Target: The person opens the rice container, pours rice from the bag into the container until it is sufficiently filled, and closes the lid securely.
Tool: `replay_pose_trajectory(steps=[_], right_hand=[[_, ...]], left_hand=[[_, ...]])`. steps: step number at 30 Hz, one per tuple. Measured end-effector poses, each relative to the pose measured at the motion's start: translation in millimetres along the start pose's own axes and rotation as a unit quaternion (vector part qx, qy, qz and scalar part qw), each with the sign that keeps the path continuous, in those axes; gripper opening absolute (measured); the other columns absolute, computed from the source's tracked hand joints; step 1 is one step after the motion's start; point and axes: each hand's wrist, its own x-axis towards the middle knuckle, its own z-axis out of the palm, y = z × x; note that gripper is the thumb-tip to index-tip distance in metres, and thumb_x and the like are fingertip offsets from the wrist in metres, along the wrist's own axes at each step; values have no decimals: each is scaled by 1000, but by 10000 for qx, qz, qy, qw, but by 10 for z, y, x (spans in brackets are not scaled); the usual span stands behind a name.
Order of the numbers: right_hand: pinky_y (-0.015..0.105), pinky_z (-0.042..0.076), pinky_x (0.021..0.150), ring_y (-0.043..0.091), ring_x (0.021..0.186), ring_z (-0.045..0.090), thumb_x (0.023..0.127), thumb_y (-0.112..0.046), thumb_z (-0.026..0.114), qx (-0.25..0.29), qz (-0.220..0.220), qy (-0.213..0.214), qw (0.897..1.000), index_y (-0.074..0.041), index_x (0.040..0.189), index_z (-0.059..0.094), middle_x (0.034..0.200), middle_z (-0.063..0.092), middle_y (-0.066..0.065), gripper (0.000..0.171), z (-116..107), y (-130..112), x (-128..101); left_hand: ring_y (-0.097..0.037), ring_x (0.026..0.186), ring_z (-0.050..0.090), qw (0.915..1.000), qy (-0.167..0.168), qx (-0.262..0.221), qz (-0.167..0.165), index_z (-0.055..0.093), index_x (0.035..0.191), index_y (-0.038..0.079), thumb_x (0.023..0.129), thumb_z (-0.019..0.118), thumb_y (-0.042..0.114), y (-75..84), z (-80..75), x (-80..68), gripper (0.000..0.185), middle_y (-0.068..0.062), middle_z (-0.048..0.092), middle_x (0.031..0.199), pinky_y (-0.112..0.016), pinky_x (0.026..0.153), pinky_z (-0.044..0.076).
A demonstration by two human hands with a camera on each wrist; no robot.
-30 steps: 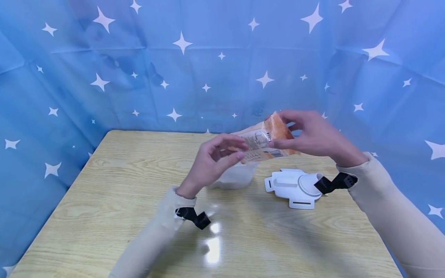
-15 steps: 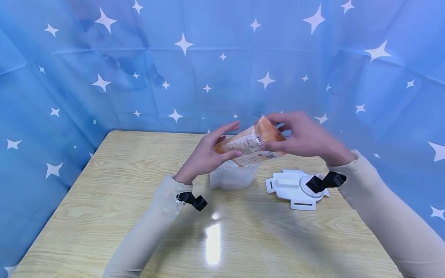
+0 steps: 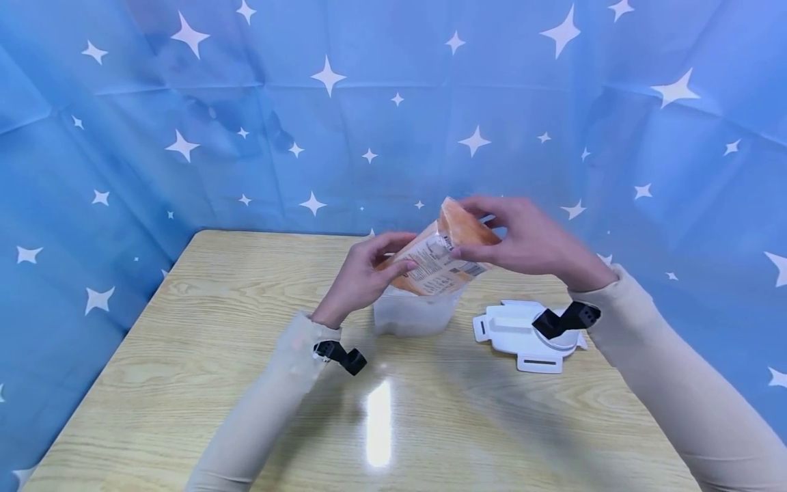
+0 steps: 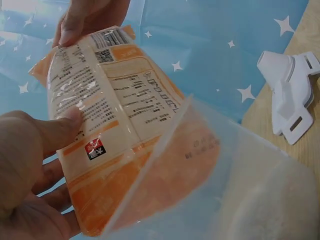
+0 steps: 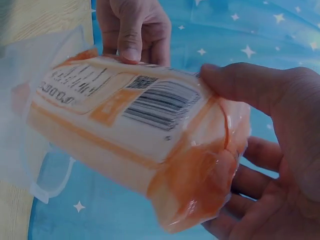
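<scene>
An orange-and-cream plastic packet (image 3: 435,268) with printed text and a barcode (image 5: 162,106) is tilted over a translucent plastic container (image 3: 410,318). My right hand (image 3: 522,236) grips its upper end, thumb on the printed face and fingers behind. Lower down, my left hand (image 3: 363,275) holds the packet's side between thumb and fingers. In the left wrist view, part of the packet's lower end shows through the container's cloudy wall (image 4: 250,170). The contents of the packet cannot be seen.
Right of the container, a white lid-like piece (image 3: 510,321) with slotted side tabs and a round spout lies on the wooden table (image 3: 246,321). A blue curtain (image 3: 393,123) with white stars hangs behind and at the sides.
The packet has moved left and down, tilting more steeply towards the container. My right hand has moved left with it. My left hand has spread, then closed round the packet's lower part.
</scene>
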Motion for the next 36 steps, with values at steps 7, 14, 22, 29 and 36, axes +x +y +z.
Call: replay_pose_trajectory(steps=[7, 14, 22, 29, 36], right_hand=[[49, 49, 108, 22, 125, 59, 87, -39, 83, 798, 303, 500, 9951, -24, 145, 55, 140, 63, 2, 67, 50, 125, -30], [34, 52, 108, 20, 131, 57, 92, -32, 79, 2196, 704, 806, 9697, -29, 152, 47, 152, 54, 0, 68, 135, 337, -84], [21, 54, 101, 14, 132, 58, 98, -29, 71, 3047, 749, 1014, 9441, -25, 152, 49, 152, 55, 3, 58, 273, 479, -52], [23, 56, 98, 11, 117, 66, 96, -35, 73, 3170, 844, 1161, 9375, -22, 145, 57, 138, 66, -1, 53, 340, 470, 10], [26, 59, 97, 13, 109, 70, 95, -28, 75, 3489, 824, 1318, 9242, -14, 133, 65, 122, 73, -3, 42, 388, 518, 22]], left_hand=[[-21, 110, 70, 9982, 377, -395, -233, 64, 135, 10, 97, 71, 13, -123, -11, 2, 39, -13, 72, 123, -32, 86, 64], [-19, 109, 70, 9942, 696, -704, -413, 63, 135, 8, 97, 71, 12, -152, -17, 18, 40, -16, 71, 123, -32, 90, 63], [-16, 110, 69, 9915, 853, -923, -347, 62, 136, 7, 97, 70, 10, -206, -11, 34, 40, -17, 71, 124, -32, 91, 63], [-18, 112, 70, 9914, 889, -892, -352, 63, 136, 10, 97, 71, 14, -186, -18, 40, 40, -15, 71, 126, -32, 90, 63], [-17, 112, 69, 9922, 903, -790, -325, 63, 137, 13, 97, 72, 17, -170, -59, 46, 41, -12, 71, 127, -30, 87, 63]])
